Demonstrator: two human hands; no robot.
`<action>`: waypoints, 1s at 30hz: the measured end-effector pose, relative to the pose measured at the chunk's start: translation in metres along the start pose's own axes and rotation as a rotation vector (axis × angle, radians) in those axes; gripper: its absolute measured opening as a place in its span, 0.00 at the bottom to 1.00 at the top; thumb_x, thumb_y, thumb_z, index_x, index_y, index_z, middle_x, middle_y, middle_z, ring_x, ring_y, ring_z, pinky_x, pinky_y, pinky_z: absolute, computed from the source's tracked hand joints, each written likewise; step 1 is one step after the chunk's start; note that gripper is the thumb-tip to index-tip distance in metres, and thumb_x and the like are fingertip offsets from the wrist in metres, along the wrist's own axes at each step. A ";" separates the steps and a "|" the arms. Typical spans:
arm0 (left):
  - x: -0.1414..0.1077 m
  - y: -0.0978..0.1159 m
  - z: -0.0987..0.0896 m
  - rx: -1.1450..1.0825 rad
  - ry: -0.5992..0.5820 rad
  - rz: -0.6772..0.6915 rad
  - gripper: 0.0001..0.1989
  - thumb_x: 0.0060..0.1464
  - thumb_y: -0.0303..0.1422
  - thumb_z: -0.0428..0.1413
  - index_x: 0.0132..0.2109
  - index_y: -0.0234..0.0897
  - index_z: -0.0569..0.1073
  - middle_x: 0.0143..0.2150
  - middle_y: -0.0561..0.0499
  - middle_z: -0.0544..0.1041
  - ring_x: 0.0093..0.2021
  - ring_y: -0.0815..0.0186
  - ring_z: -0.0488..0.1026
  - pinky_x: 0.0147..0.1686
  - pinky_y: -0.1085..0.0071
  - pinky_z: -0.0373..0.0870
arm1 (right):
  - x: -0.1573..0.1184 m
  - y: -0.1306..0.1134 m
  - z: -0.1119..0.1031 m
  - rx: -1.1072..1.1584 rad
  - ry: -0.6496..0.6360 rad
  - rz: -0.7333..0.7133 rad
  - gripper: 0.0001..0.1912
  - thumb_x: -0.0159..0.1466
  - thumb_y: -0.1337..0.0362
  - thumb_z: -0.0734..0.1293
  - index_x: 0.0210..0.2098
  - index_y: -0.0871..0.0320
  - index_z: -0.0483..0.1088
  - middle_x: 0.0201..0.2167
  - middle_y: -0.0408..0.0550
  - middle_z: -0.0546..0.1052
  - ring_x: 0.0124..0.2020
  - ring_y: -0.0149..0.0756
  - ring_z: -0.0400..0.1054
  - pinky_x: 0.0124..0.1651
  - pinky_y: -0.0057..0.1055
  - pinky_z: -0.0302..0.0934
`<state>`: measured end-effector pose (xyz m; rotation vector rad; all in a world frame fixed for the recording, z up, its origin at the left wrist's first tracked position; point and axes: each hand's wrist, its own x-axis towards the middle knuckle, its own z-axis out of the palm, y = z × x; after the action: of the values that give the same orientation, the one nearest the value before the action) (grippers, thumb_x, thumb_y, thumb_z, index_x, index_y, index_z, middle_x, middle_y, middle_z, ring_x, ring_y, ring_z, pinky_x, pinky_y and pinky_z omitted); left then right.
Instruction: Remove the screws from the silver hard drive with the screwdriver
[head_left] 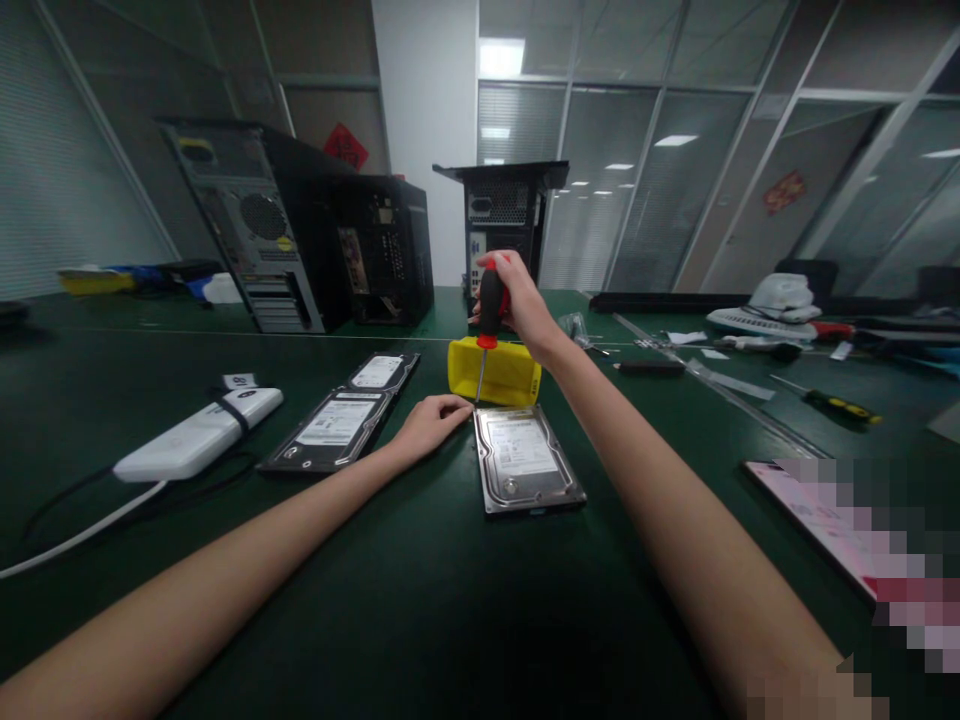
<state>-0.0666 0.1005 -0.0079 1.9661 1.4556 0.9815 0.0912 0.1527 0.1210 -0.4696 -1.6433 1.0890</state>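
In my right hand (516, 290) is a screwdriver (491, 305) with a red and black handle, held upright from above. Its tip meets the far left corner of a hard drive (525, 455), which lies label up on the green table. My left hand (433, 425) rests at that same corner, thumb and forefinger pinched by the tip; whether they hold a small part I cannot make out. Just behind the drive sits a yellow plastic tray (495, 370). Two more hard drives, a larger one (330, 425) and a smaller one (379, 370), lie left of my left hand.
A white power strip (199, 435) with cables lies at the left. Black computer cases (292, 220) stand along the back. On the right are a yellow and black screwdriver (829, 405), a black bar (649, 368), a pink-screened device (817, 520) and a white glove (780, 300).
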 end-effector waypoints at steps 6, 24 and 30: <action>-0.001 0.002 -0.001 -0.006 -0.008 0.003 0.17 0.56 0.42 0.53 0.41 0.33 0.80 0.43 0.43 0.82 0.46 0.54 0.77 0.49 0.62 0.69 | -0.001 -0.002 -0.003 -0.044 -0.019 -0.037 0.17 0.66 0.47 0.62 0.40 0.53 0.59 0.29 0.41 0.63 0.27 0.28 0.65 0.30 0.30 0.69; 0.001 -0.003 0.000 0.023 -0.017 0.008 0.20 0.56 0.43 0.51 0.42 0.32 0.79 0.43 0.42 0.82 0.45 0.54 0.77 0.48 0.62 0.69 | -0.010 -0.006 0.003 -0.128 -0.071 -0.109 0.27 0.56 0.44 0.71 0.36 0.54 0.53 0.25 0.37 0.68 0.24 0.28 0.68 0.31 0.31 0.68; 0.001 -0.002 0.001 0.020 -0.016 0.011 0.19 0.56 0.43 0.51 0.41 0.33 0.79 0.43 0.43 0.82 0.46 0.54 0.77 0.48 0.63 0.69 | -0.010 -0.003 0.002 -0.158 -0.065 -0.119 0.26 0.57 0.43 0.69 0.36 0.54 0.53 0.26 0.40 0.68 0.25 0.30 0.67 0.32 0.32 0.67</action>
<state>-0.0669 0.1018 -0.0093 1.9935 1.4528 0.9572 0.0939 0.1424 0.1183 -0.4365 -1.7992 0.8993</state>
